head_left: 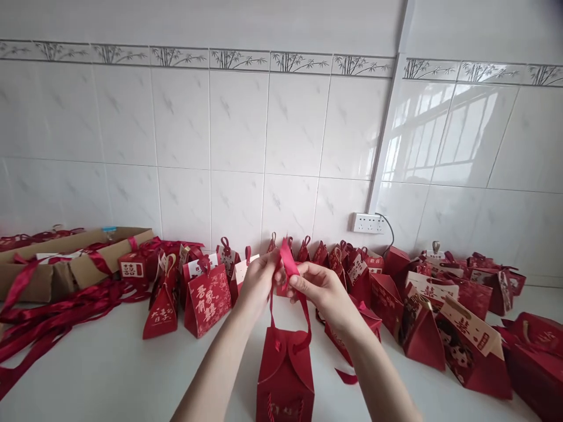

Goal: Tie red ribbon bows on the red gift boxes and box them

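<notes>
A: Where is the red box (pixel 285 378)?

B: It stands at the front of the white worktop (pixel 101 369), in the middle; its top flaps are folded in; a red ribbon (pixel 289 259) comes up from the top in two strands.

A: And the hands?

B: The left hand (pixel 259 278) and the right hand (pixel 320 290) are up over the box; each grip is pinched on the ribbon, finger and thumb together.

A: How far along does it look?

B: The box is folded up and the ribbon joins its top, so I think that much is done; the fingers hide the upper ribbon, so I can't tell if there's a knot; no neat loop shows on this one, so that part looks left.

A: What about the rest?

B: Lots of other red boxes (pixel 207 302) stand on both sides; some have little loops on top, so those look done; loose ribbons (pixel 88 302) lie in a heap on the left, near an open cardboard tray (pixel 83 275).
</notes>
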A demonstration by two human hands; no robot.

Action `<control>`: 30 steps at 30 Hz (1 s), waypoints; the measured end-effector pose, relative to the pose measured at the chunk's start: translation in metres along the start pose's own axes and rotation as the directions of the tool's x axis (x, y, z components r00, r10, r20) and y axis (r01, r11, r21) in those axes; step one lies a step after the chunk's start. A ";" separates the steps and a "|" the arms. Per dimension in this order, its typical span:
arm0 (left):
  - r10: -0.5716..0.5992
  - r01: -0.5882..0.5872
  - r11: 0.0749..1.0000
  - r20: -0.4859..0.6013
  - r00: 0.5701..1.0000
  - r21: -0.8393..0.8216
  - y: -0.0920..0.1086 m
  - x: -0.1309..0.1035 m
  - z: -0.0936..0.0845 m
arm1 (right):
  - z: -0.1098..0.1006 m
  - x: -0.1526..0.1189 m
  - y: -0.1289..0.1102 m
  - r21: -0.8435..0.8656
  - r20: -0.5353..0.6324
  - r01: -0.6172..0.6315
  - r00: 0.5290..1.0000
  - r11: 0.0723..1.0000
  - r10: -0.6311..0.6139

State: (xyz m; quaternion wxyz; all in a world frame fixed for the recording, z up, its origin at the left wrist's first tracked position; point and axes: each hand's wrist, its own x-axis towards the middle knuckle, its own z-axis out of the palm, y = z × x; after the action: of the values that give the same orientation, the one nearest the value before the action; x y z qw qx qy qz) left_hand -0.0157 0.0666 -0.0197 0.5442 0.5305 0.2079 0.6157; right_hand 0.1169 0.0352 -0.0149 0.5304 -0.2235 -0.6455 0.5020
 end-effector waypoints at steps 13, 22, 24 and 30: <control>0.103 -0.125 0.954 -0.095 0.990 -0.271 0.027 -0.023 0.025 | -0.021 -0.013 -0.014 -0.061 -0.130 -0.071 0.989 0.996 0.062; 0.003 -0.004 0.995 -0.003 1.000 -0.100 0.016 -0.030 0.039 | -0.003 -0.014 -0.017 0.059 0.006 0.082 0.997 0.995 -0.083; -0.006 0.005 0.996 -0.014 1.000 -0.084 0.014 -0.031 0.041 | -0.002 -0.013 -0.016 0.093 -0.006 0.093 0.996 0.991 -0.093; -0.023 0.023 1.000 0.001 1.000 0.013 0.017 -0.034 0.039 | 0.000 -0.014 -0.013 0.102 0.015 0.158 0.987 0.982 -0.161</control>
State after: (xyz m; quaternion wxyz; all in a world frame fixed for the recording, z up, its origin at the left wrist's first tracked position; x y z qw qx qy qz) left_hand 0.0062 0.0188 -0.0065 0.5479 0.5319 0.2176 0.6079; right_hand 0.1242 0.0188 -0.0099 0.5722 -0.1383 -0.6412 0.4923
